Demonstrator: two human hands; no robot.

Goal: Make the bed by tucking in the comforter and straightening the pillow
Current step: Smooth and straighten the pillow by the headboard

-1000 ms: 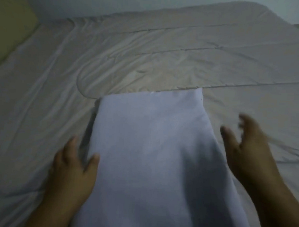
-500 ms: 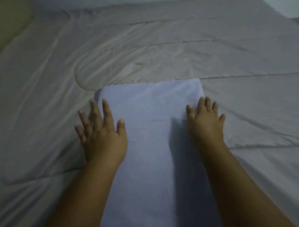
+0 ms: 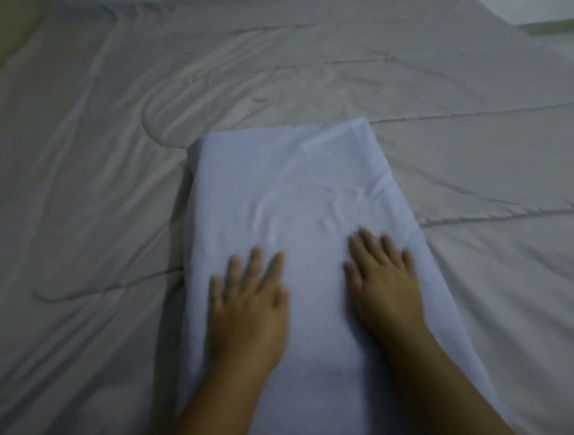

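A long white pillow [image 3: 290, 191] lies lengthwise down the middle of the view, on top of a pale grey quilted comforter [image 3: 445, 165] spread over the bed. My left hand [image 3: 250, 301] lies flat on the pillow's left half, fingers straight and slightly spread. My right hand [image 3: 381, 284] lies flat on its right half, fingers straight too. Small creases show in the pillowcase just beyond my fingertips. Both hands are a little blurred.
The comforter has wrinkles and a curved stitched seam [image 3: 151, 126] to the left of the pillow. A yellowish surface [image 3: 7, 31] shows at the far left edge. A pale wall and floor strip [image 3: 557, 22] show at the top right, past the bed's corner.
Both hands have slid back along the pillow toward me and inward from its side edges onto its top. The pillowcase now shows creases ahead of my fingers.
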